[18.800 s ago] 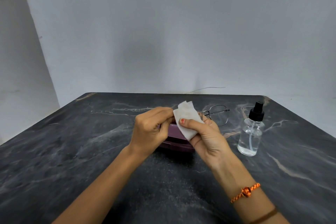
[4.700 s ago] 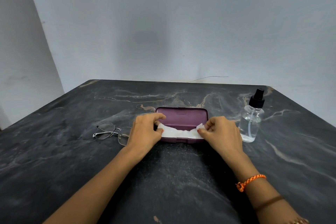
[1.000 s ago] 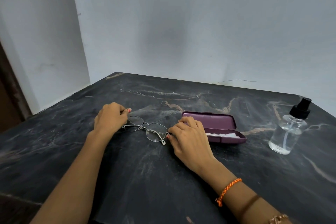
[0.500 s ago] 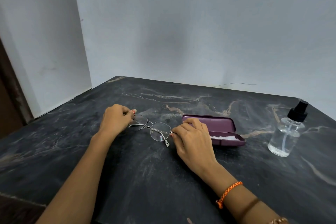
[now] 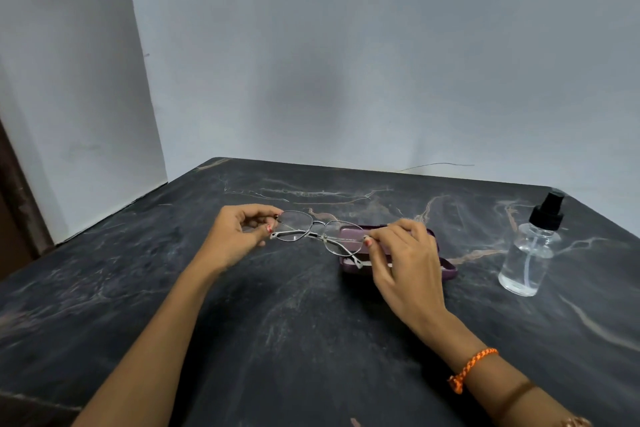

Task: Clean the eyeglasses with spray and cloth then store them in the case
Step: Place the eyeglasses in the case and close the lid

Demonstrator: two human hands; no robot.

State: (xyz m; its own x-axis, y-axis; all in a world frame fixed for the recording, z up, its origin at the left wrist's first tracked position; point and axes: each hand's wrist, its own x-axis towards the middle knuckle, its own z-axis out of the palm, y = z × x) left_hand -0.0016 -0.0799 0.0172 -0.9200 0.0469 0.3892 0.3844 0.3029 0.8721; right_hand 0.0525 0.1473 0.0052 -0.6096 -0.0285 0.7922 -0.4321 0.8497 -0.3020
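Note:
Thin metal-framed eyeglasses (image 5: 313, 234) hang just above the dark marble table, held at both ends. My left hand (image 5: 239, 230) pinches the left end of the frame. My right hand (image 5: 403, 260) pinches the right end, over the open purple case (image 5: 448, 270). The right lens hovers above the case's left part. A strip of white cloth shows inside the case, mostly hidden behind my right hand. A clear spray bottle (image 5: 531, 253) with a black nozzle stands upright to the right of the case.
The dark marble table (image 5: 294, 322) stretches in front of me, with its left edge near a white wall corner. A thin wire (image 5: 436, 166) lies at the table's far edge against the wall.
Both hands have lifted the eyeglasses off the table and carried them to the right, over the left part of the open case.

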